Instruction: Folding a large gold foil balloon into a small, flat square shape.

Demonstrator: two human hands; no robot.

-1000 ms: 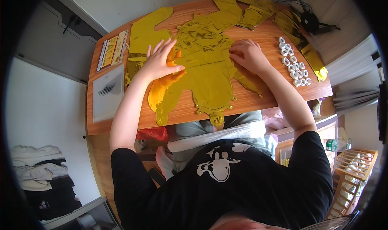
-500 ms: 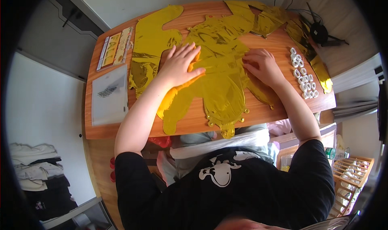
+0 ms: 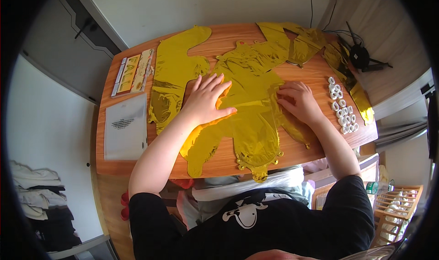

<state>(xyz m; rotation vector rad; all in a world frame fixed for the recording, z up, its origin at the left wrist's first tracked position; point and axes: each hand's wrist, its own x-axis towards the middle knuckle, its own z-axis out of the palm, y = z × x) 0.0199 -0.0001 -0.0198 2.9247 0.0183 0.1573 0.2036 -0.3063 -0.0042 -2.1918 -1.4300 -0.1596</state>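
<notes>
A flat, uninflated gold foil balloon (image 3: 254, 107) lies spread across the middle of the wooden table, its lower lobe hanging over the near edge. My left hand (image 3: 208, 100) rests flat on its left part, fingers spread and thumb out to the right. Orange shows along the foil beside that hand. At the balloon's right edge my right hand (image 3: 299, 102) has its fingers bent together, thumb and fingertips pinching the rim. Left of my left hand lies another gold foil piece (image 3: 176, 70) with a rounded top.
More gold foil (image 3: 306, 47) stretches along the far right. Several small white rings (image 3: 343, 109) sit near the right edge, with a black antenna device (image 3: 360, 56) beyond. A printed packet (image 3: 132, 72) and a clear plastic sleeve (image 3: 125, 129) lie on the table (image 3: 224, 166) at left.
The view has tilted, so the table and both hands appear lower in the picture. Both hands stay at about the same spots on the foil.
</notes>
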